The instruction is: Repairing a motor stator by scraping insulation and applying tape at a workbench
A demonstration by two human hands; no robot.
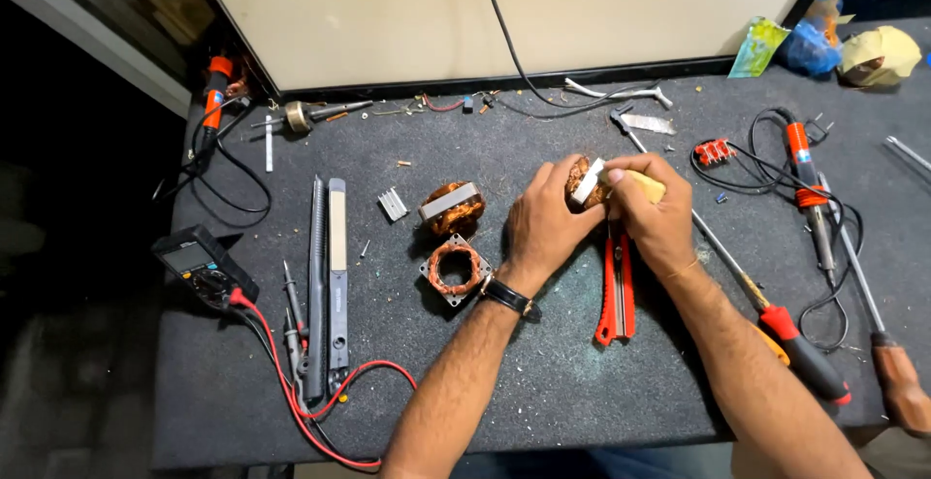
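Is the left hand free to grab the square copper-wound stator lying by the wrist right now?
Probably not as it stands: the left hand is wrapped around the small copper coil that the right hand also works on. The square stator itself lies uncovered.

Two stators (454, 237) left of hands; cutter (617, 290) beneath; multimeter (202, 268) far left.

Copper coil (580, 180) mostly buried between left hand (545, 227) and right hand (652, 212). Red cutter (617, 290) partly covered under right wrist. Brown-handled screwdriver (897, 377), far right of right hand, cut by frame edge. Debris near hands too small to identify.
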